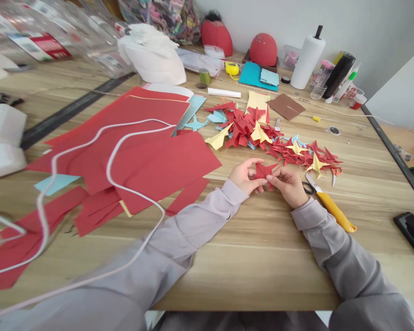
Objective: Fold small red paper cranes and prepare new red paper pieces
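Between my two hands is a small piece of folded red paper (262, 170) with pointed corners, held just above the table. My left hand (245, 176) pinches its left side between thumb and fingers. On the other side my right hand (289, 183) grips it, thumb on the front face. Fingers cover part of the folds. Just beyond lies a heap of folded paper cranes (243, 126), mostly red with some yellow and blue. More small cranes (307, 153) spread to the right of it. A yellow-handled utility knife (334, 211) rests beside my right wrist, with black scissors loops (308, 187) near its blade.
Red paper sheets (158, 161) cover the left side, crossed by a white cable (108, 170). A black phone (412, 236) lies at the right edge. Toward the wall stand a white bottle (307, 62), a yellow tape measure (232, 69) and brown paper (285, 106).
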The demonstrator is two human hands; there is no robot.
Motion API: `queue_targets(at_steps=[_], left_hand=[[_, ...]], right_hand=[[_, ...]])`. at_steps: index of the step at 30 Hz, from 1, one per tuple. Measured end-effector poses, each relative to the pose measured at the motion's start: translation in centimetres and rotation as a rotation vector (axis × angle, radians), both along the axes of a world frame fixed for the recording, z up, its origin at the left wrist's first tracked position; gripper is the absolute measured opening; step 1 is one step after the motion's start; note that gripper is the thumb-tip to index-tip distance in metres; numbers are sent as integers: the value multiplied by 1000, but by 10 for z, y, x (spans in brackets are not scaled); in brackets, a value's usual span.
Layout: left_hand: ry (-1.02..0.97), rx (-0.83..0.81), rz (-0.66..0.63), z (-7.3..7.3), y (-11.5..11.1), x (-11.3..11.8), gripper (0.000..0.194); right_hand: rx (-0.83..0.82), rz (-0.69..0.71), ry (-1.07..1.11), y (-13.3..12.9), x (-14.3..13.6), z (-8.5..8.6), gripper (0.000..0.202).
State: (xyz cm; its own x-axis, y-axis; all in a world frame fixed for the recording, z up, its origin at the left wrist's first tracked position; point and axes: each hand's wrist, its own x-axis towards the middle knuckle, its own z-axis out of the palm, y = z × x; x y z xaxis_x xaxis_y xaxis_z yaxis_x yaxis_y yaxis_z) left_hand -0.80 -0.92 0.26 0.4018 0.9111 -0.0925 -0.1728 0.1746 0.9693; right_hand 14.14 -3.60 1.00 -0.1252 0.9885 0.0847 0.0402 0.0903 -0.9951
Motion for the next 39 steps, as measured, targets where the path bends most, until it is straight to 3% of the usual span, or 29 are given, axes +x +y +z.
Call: queue_targets(at_steps=[9,20,30,39], left_hand=[[15,20,-53,-3,-2,0,65],[-8,10,-69,-5,-2,2,68],[-73,1,93,-1,-3,2,58],[-84,7,205,0,1,0,35]], right_hand=[[42,-49,-147,-3,-1,4,39],[-1,-105,-151,-2,-2,1,46],[-111,-54,48,0,-1,1,34],[-113,-210,199,4,3,-3,31]])
